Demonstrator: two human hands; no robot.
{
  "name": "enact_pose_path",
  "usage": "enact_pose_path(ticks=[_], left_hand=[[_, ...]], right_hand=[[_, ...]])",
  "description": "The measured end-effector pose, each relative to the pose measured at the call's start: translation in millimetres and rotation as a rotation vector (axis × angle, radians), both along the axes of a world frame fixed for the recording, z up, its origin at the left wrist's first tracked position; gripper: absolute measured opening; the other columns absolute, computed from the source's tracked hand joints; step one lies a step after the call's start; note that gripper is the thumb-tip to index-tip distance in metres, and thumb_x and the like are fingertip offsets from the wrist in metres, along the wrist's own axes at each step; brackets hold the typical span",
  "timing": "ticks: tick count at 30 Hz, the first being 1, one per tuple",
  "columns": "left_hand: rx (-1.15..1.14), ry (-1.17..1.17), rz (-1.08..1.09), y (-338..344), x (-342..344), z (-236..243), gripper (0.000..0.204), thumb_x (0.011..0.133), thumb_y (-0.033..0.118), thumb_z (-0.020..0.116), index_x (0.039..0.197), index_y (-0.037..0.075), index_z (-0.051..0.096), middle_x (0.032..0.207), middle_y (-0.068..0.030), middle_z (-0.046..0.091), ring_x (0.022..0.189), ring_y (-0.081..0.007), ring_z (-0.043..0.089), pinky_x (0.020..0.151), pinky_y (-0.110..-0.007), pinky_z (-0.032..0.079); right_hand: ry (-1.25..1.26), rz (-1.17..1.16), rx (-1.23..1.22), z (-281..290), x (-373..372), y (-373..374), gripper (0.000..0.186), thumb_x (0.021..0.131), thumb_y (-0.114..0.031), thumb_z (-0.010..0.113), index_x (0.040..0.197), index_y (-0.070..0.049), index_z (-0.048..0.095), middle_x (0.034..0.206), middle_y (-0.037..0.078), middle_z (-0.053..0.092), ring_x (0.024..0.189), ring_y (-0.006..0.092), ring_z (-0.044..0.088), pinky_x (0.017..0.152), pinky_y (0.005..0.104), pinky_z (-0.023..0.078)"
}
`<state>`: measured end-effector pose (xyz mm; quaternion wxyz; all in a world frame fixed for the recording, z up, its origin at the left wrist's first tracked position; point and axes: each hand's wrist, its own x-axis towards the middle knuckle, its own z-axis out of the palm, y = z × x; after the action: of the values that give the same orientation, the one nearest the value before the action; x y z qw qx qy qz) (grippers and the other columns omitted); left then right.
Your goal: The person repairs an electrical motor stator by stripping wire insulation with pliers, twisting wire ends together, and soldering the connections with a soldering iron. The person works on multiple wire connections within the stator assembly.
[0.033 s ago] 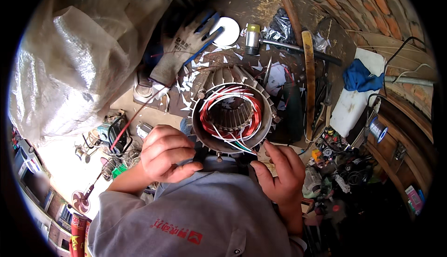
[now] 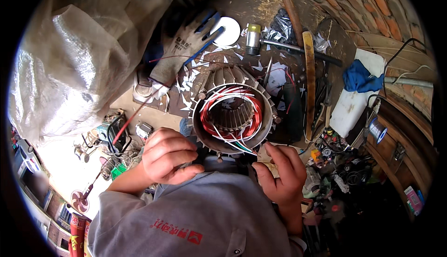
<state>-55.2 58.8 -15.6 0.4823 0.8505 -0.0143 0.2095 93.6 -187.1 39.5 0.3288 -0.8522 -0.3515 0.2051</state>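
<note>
In front of me stands an electric motor stator [image 2: 269, 112], a grey finned metal housing. Red wire windings [image 2: 255, 125] are laid in a ring inside it, with white leads [image 2: 233, 91] running round them. Several thin leads, white and green among them, reach over the near rim. Beside the near left rim is my left hand [image 2: 168, 157], fingers loosely bent, thumb apart, nothing visible in it. My right hand [image 2: 283, 173] is open at the near right rim, thumb and index finger spread close to the lead ends [image 2: 253, 152].
Beyond the stator lie a work glove [image 2: 179, 47], a white disc [image 2: 226, 31], a hammer [image 2: 253, 40] and paper scraps. A yellowish curved strip [image 2: 308, 84] lies to the right. Translucent sheeting [image 2: 88, 66] hangs at left. Machine parts [image 2: 340, 164] crowd the right side.
Both hands have shifted very slightly to the right. The stator and its wires look the same.
</note>
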Motion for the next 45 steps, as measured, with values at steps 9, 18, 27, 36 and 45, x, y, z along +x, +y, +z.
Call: enact_pose_path(ticks=[9,18,27,36,45], left_hand=[[-0.094,0.048,-0.092,-1.9,3.0,-5.7,0.021,0.082,0.017,0.086,0.089,0.003,0.071,0.087,-0.0078,0.07,0.069,-0.0209,0.067,0.058,-0.032,0.049],[-0.145,0.127,-0.075,1.8,5.0,-7.2,0.017,0.082,0.014,0.084,0.085,0.003,0.071,0.084,-0.0078,0.07,0.068,-0.0214,0.067,0.057,-0.032,0.05],[-0.202,0.118,-0.076,-1.0,8.1,0.1,0.013,0.081,0.007,0.08,0.09,0.002,0.071,0.093,-0.0129,0.073,0.071,-0.0195,0.07,0.05,-0.031,0.051],[-0.067,0.809,-0.34,2.0,45.0,55.8,0.054,0.081,-0.012,0.055,0.132,-0.005,0.041,0.138,-0.0244,0.062,0.074,-0.0358,0.074,0.06,-0.04,0.058],[-0.129,0.978,-0.333,-0.6,44.4,52.3,0.064,0.078,-0.014,0.051,0.14,-0.005,0.038,0.13,-0.0219,0.065,0.097,-0.039,0.074,0.082,-0.043,0.06]], right_hand=[[0.04,0.194,0.057,3.1,19.6,28.7,0.037,0.077,-0.022,0.088,0.1,-0.002,0.069,0.119,0.015,0.07,0.08,0.027,0.068,0.067,0.0348,0.055],[0.095,0.254,0.052,3.1,20.1,40.5,0.031,0.074,-0.018,0.089,0.09,-0.004,0.067,0.115,0.017,0.074,0.077,0.027,0.07,0.064,0.0343,0.053],[0.058,0.012,0.192,0.2,14.9,8.9,0.027,0.078,-0.017,0.087,0.096,-0.006,0.069,0.102,0.01,0.075,0.066,0.0223,0.065,0.056,0.0325,0.049],[0.117,-0.081,0.21,-6.2,2.0,-8.1,0.025,0.08,-0.012,0.085,0.097,-0.005,0.069,0.094,0.011,0.075,0.067,0.0249,0.068,0.057,0.0334,0.051],[0.107,-0.093,0.196,-7.9,3.2,-13.3,0.023,0.079,-0.009,0.085,0.095,-0.003,0.069,0.092,0.012,0.074,0.068,0.0258,0.069,0.057,0.0337,0.051]])
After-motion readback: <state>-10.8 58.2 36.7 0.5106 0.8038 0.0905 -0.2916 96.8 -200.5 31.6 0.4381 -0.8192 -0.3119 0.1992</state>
